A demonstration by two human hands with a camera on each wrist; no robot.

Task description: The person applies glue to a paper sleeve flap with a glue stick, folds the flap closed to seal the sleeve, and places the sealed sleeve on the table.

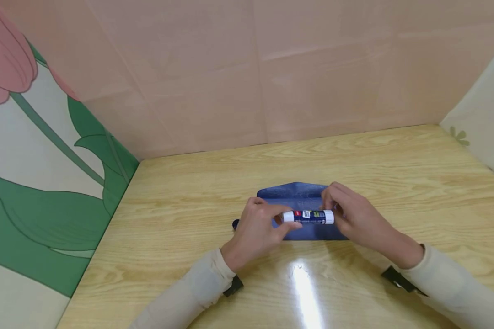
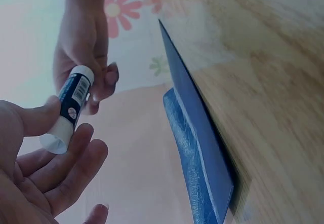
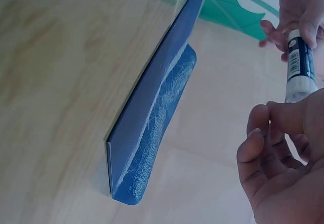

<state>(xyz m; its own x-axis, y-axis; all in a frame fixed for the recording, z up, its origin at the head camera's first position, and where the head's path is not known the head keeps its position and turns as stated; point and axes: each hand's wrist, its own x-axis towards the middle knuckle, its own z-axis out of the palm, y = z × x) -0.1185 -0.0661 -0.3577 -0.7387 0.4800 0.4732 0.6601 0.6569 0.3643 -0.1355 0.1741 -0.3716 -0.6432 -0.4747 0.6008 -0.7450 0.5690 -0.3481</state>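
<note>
My left hand (image 1: 257, 228) pinches a glue stick (image 1: 308, 217) between thumb and fingers near its white left end. The stick has a dark blue label with a barcode and lies level in the air. At its other white end, the fingers of my right hand (image 1: 360, 219) are curled; the contact is partly hidden. Below both hands a blue envelope (image 1: 317, 233) lies on the table. Its raised flap (image 3: 152, 148) carries whitish streaks, seen closely in the right wrist view.
A small dark blue cap-like piece (image 1: 235, 224) sits by the envelope's left side, partly behind my left hand. The wood-grain table (image 1: 181, 183) meets a pinkish wall covering (image 1: 214, 82) at the back. A tulip-patterned cloth (image 1: 45, 151) hangs at left.
</note>
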